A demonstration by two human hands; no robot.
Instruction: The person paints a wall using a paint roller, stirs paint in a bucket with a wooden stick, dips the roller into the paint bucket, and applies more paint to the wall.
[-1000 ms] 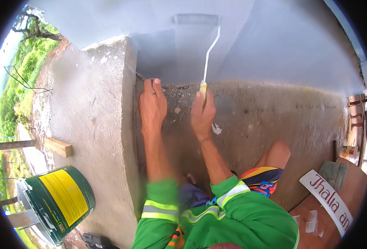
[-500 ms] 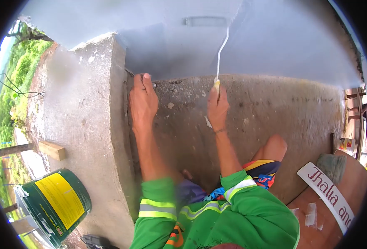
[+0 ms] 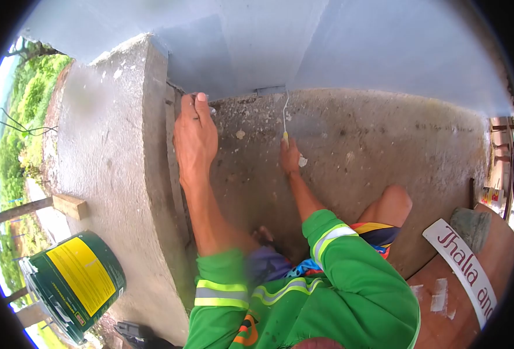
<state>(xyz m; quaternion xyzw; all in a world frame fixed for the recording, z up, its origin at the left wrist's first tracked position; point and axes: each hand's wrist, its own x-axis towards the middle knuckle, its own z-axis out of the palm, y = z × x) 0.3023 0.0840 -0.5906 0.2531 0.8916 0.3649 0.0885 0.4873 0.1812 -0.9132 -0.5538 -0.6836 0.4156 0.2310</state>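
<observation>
Blotchy concrete floor (image 3: 361, 145) here; left hand (image 3: 197, 135) curled beside the ledge (image 3: 105, 151), around what I can't tell; right hand (image 3: 290, 156) wrapped on the paint roller (image 3: 285, 116), yellow-handled, thin white kinked rod, slim sleeve at the blue-grey wall's (image 3: 373, 52) foot.

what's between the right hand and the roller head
In the head view, the yellow handle end and thin white rod lie between the right hand and the roller head.
</observation>
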